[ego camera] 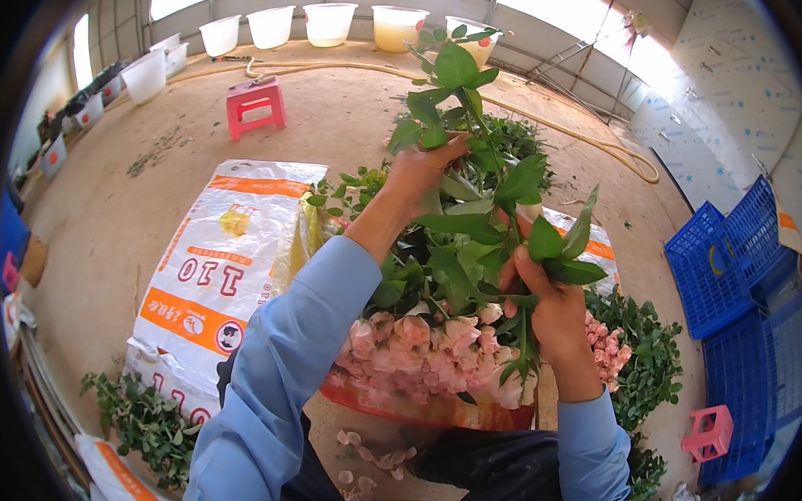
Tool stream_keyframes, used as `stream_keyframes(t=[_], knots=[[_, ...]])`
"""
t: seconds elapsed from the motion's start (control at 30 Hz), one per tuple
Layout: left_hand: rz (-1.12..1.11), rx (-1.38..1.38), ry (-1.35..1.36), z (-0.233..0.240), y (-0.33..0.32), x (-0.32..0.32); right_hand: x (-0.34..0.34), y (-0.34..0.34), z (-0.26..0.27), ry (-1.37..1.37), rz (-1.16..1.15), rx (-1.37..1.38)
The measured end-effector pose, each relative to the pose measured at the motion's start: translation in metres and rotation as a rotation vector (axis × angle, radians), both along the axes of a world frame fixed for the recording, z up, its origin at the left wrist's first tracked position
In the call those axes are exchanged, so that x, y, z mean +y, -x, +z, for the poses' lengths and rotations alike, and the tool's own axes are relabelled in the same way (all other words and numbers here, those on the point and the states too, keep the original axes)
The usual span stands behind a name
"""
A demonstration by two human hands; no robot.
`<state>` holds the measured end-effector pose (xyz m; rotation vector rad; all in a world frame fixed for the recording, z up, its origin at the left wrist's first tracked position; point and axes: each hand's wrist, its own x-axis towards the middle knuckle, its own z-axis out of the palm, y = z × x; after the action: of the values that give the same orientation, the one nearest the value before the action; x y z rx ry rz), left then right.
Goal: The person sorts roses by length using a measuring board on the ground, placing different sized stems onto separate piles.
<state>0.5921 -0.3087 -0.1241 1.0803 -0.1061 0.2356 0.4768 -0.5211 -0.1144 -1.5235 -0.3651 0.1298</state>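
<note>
A long leafy rose stem (489,145) rises across the view in front of me. My right hand (554,314) pinches its lower part between thumb and fingers, among broad green leaves. Farther up, my left hand (417,177) closes at the same leafy stem, its fingertips partly hidden by foliage. Beneath my hands lies a heap of pale pink roses (430,349), their blooms towards me and their leaves pointing away. The blooms rest over a red and orange printed sheet (401,406).
White printed sacks (203,242) spread at left. Cut greenery lies at lower left (148,427) and beyond the roses (516,145). More pink roses (605,350) lie right, near blue crates (712,264) and a pink stool (708,433). A red stool (256,106), hose (600,145) and white tubs (330,24) stand farther off.
</note>
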Motion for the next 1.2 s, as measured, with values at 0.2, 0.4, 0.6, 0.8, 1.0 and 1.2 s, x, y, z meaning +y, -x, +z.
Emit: stream_keyframes(t=[0.2,0.4,0.6,0.8,1.0,1.2], knots=[[0.119,-0.226,-0.204,0.073,0.018,0.002,-0.011,0.021,0.054,-0.129,-0.075,-0.128],[-0.138,-0.671,-0.059,0.136,0.047,0.004,-0.021,0.047,0.078,-0.398,-0.033,-0.253],[-0.070,-0.186,-0.365,0.032,0.062,0.043,-0.020,0.060,0.077,-0.640,0.189,-0.126],[-0.528,0.150,0.006,-0.030,0.137,0.007,-0.026,0.037,0.043,-0.708,0.216,0.145],[-0.464,0.220,-0.039,-0.059,0.159,0.005,-0.036,0.021,-0.003,-0.774,0.195,0.422],[-0.204,0.203,-0.076,-0.089,0.153,0.001,-0.004,0.040,-0.026,-0.372,0.249,0.481]])
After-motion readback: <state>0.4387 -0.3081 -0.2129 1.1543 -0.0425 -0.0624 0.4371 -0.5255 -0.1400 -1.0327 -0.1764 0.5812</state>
